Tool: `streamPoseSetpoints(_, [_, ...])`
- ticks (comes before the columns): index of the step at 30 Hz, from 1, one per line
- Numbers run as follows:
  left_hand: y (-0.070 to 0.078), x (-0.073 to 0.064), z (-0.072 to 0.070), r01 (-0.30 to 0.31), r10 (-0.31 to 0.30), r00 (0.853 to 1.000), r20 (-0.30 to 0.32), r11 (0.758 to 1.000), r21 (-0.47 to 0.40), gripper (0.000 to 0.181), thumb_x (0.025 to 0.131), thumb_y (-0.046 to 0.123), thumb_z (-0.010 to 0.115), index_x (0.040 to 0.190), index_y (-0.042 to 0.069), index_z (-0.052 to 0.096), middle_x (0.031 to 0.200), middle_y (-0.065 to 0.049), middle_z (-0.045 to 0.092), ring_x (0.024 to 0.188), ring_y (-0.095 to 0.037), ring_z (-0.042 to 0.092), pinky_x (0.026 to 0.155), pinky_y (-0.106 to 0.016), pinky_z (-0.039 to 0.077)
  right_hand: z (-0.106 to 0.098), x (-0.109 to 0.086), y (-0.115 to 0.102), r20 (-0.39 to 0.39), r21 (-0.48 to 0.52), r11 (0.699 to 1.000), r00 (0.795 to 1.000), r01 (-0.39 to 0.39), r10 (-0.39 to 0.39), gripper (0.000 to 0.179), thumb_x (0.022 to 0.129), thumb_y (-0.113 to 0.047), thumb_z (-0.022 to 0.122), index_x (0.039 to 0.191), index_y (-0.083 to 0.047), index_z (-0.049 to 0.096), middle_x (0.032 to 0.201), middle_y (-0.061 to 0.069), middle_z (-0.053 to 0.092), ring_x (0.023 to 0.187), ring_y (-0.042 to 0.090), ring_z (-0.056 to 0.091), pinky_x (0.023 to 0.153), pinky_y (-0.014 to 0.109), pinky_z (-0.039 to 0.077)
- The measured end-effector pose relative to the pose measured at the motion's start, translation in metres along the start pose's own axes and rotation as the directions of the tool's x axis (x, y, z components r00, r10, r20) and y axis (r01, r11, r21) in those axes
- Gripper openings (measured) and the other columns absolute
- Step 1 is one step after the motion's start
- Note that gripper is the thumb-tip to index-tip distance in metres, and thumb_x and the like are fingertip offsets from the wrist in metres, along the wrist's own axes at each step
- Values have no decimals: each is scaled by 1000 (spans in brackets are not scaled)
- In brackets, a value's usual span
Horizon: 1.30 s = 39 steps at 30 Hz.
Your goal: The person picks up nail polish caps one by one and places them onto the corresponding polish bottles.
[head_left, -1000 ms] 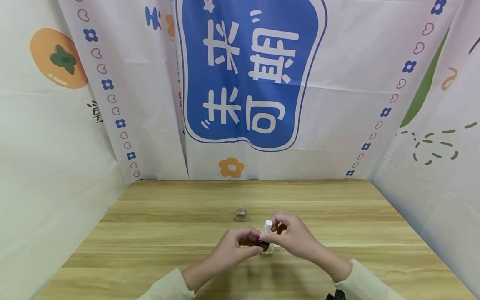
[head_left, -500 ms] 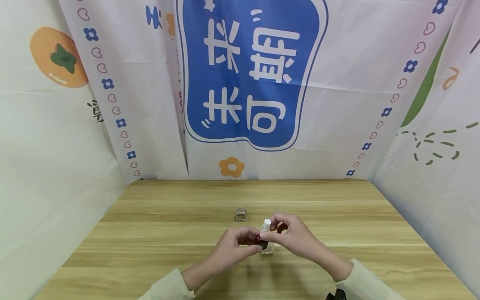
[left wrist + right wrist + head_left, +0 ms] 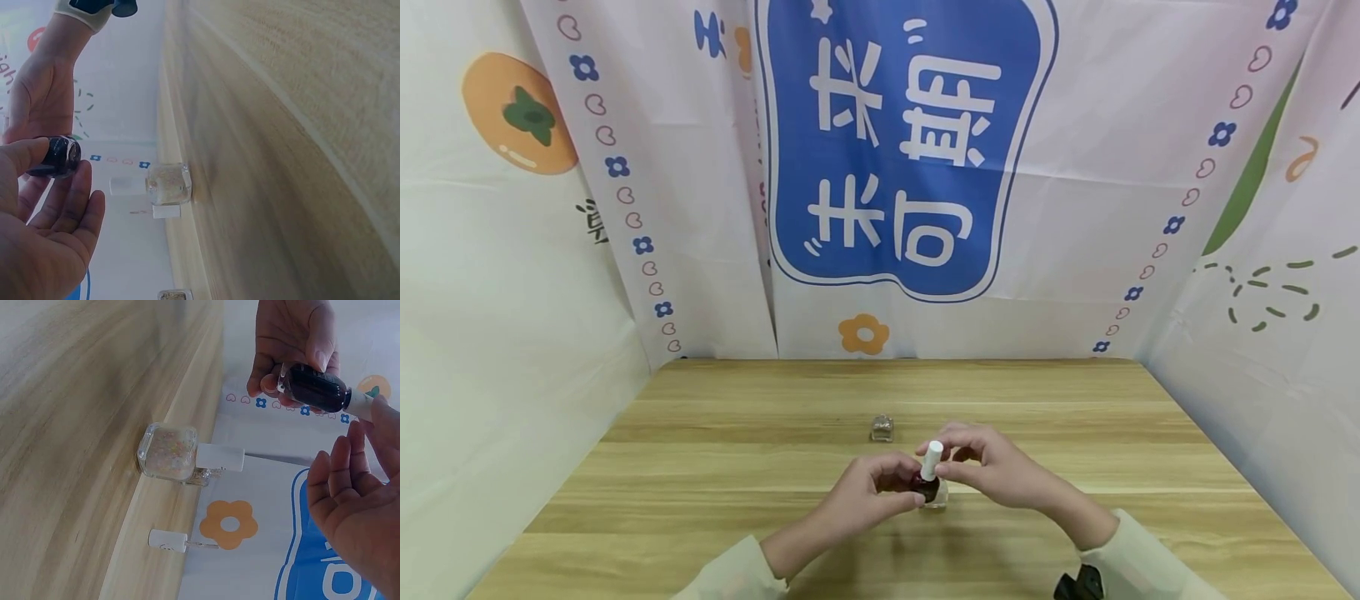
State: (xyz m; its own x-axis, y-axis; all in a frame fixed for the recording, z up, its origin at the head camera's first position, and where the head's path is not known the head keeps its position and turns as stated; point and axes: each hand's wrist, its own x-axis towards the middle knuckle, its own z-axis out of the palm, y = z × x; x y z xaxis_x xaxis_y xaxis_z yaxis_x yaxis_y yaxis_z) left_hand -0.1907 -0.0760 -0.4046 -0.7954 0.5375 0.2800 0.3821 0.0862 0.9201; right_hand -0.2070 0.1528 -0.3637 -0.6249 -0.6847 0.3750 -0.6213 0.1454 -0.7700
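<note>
My left hand (image 3: 872,496) grips a dark nail polish bottle (image 3: 312,387) by its body, thumb on one side. The bottle is raised above the table, its white cap (image 3: 932,461) upward and tilted slightly. At that cap is my right hand (image 3: 1000,471), its thumb and index finger pinching it while the other fingers spread loosely. Just beyond stands a clear glitter nail polish bottle (image 3: 167,452) with a white cap, mostly hidden by the dark bottle in the head view.
Farther back on the wooden table (image 3: 737,467) sits a small capless glass bottle (image 3: 882,428). A white brush cap (image 3: 167,540) stands on its end with the brush upward, hidden in the head view. Printed cloth (image 3: 1075,250) hangs around the table's back and sides.
My right hand has shifted slightly right and its fingers have changed position around the cap, showing more of it. The left hand and bottle stay nearly in place.
</note>
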Motion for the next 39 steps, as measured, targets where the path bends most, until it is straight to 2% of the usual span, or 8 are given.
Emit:
streamPoseSetpoints(7, [0, 0, 0, 0, 0, 1000, -4, 1000, -3, 22, 86, 6, 73, 107, 3, 68, 101, -7, 70, 88, -17, 67, 81, -30, 55, 4, -1, 2, -62, -20, 997, 996, -70, 69, 20, 94, -14, 64, 110, -4, 69, 97, 2, 65, 85, 15, 57, 71, 29, 51])
streamPoseSetpoints(13, [0, 0, 1, 19, -19, 999, -40, 1000, 12, 21, 86, 7, 73, 106, 3, 69, 99, -4, 70, 88, -16, 66, 81, -28, 55, 9, 0, 2, -122, -21, 994, 987, -110, 107, 16, 93, -18, 66, 105, -9, 70, 93, 5, 65, 82, 14, 58, 69, 28, 51])
streamPoseSetpoints(19, [0, 1, 1, 25, -21, 997, -72, 999, 48, 20, 86, 8, 73, 104, 3, 69, 96, -3, 71, 86, -15, 66, 79, -28, 55, 14, 1, 1, -186, -31, 987, 971, -157, 149, 9, 91, -18, 69, 98, -11, 70, 88, -1, 63, 81, 15, 58, 70, 30, 52])
streamPoseSetpoints(28, [0, 0, 3, 27, -19, 994, -111, 997, 74, 19, 85, 9, 74, 104, 4, 70, 95, -3, 71, 85, -14, 67, 79, -30, 55, 21, 3, 3, -281, -38, 988, 951, -149, 132, 8, 88, -17, 72, 91, -10, 70, 83, -1, 61, 77, 13, 57, 68, 30, 52])
streamPoseSetpoints(33, [0, 0, 3, -2, 14, 992, -124, 995, 98, 19, 86, 10, 74, 103, 3, 70, 96, -4, 71, 85, -14, 67, 80, -30, 55, 23, 3, 4, -311, -48, 989, 943, -142, 120, 11, 87, -18, 73, 92, -9, 70, 82, -2, 60, 76, 13, 56, 68, 29, 51])
streamPoseSetpoints(39, [0, 1, 4, -26, 44, 990, -135, 991, 128, 18, 85, 9, 75, 102, 6, 70, 92, 0, 71, 84, -13, 67, 81, -33, 55, 24, 3, 4, -329, -51, 985, 934, -167, 141, 10, 86, -19, 74, 90, -12, 69, 82, -2, 61, 76, 13, 57, 69, 29, 52])
